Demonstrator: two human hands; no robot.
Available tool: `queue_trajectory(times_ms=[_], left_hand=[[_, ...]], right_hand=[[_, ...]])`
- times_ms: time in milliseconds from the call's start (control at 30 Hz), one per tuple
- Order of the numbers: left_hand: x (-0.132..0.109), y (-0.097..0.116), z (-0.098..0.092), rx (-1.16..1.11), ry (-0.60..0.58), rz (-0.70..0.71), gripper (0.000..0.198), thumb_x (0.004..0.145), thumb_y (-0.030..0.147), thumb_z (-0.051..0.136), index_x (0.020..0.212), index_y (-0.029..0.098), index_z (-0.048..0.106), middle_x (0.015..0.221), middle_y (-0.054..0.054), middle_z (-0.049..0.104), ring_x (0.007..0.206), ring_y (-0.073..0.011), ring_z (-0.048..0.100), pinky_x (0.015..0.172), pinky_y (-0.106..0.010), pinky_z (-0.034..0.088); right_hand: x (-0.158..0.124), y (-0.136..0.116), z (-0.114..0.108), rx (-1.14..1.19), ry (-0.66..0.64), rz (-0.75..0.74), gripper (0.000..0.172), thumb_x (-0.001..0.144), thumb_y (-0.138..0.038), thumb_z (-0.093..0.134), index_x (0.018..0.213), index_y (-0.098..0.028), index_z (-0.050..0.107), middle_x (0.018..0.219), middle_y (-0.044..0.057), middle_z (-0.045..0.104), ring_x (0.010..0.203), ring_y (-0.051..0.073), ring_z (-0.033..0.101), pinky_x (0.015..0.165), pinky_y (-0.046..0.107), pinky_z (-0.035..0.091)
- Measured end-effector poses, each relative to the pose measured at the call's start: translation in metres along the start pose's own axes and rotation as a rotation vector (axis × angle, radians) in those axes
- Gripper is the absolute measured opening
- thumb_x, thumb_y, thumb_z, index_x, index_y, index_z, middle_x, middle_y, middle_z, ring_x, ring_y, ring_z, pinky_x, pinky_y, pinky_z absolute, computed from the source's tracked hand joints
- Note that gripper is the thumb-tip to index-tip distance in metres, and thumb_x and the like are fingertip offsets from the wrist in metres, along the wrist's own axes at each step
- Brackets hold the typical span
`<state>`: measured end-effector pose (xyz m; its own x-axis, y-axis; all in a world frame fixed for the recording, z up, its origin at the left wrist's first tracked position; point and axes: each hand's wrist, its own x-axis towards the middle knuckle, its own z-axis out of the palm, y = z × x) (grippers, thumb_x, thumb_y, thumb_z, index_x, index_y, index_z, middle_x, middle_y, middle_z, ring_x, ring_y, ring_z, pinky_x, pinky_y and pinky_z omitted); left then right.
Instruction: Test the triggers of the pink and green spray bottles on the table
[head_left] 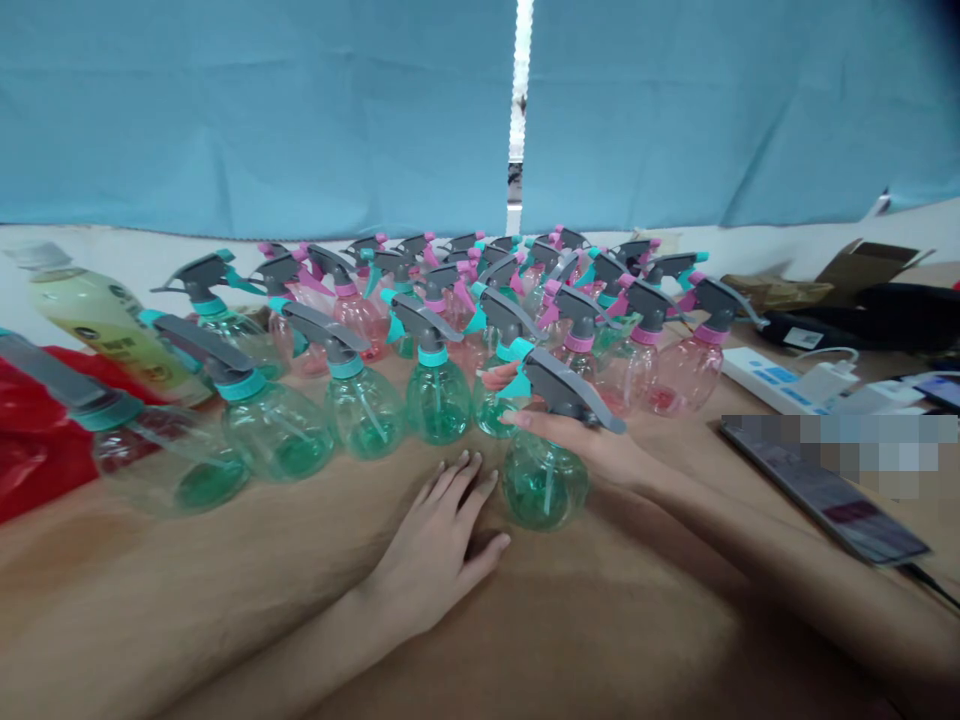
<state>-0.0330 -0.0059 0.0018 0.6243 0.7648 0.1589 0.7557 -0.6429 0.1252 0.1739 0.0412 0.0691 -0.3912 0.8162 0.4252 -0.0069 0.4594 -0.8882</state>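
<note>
My right hand (592,445) is wrapped round the neck of a green spray bottle (541,480) with a grey trigger head and teal collar, which stands upright on the brown table (225,580). My left hand (442,545) lies flat on the table just left of that bottle, fingers stretched out and holding nothing. Behind stand several more spray bottles: a front row of green ones (439,395) and pink ones (686,370) further back and to the right.
A yellowish drink bottle (112,325) and a red bag (37,440) lie at the left. A phone (817,485), a white power strip (772,378), cables and a cardboard box (862,262) sit at the right. A blue curtain (300,110) hangs behind.
</note>
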Motion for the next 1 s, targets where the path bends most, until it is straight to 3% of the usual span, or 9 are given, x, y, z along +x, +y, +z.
queue_trajectory(times_ms=[700, 1000], left_hand=[[-0.0005, -0.0009, 0.0006, -0.021, 0.029, 0.010, 0.052, 0.095, 0.044, 0.048, 0.138, 0.015, 0.041, 0.148, -0.015, 0.038, 0.137, -0.0294, 0.032, 0.109, -0.049, 0.029], [0.0005, 0.0007, -0.0017, -0.007, 0.013, 0.000, 0.053, 0.095, 0.045, 0.046, 0.138, 0.013, 0.041, 0.148, -0.016, 0.037, 0.137, -0.0290, 0.032, 0.109, -0.049, 0.029]], right_hand=[[-0.0013, 0.0015, 0.0013, -0.032, 0.028, -0.002, 0.047, 0.084, -0.029, 0.063, 0.129, -0.035, 0.051, 0.121, 0.001, 0.063, 0.120, 0.021, 0.055, 0.095, 0.038, 0.049], [-0.0016, 0.0060, 0.0011, -0.051, 0.062, 0.015, 0.034, 0.084, -0.034, 0.063, 0.118, -0.032, 0.060, 0.108, 0.000, 0.066, 0.097, 0.017, 0.063, 0.090, 0.034, 0.048]])
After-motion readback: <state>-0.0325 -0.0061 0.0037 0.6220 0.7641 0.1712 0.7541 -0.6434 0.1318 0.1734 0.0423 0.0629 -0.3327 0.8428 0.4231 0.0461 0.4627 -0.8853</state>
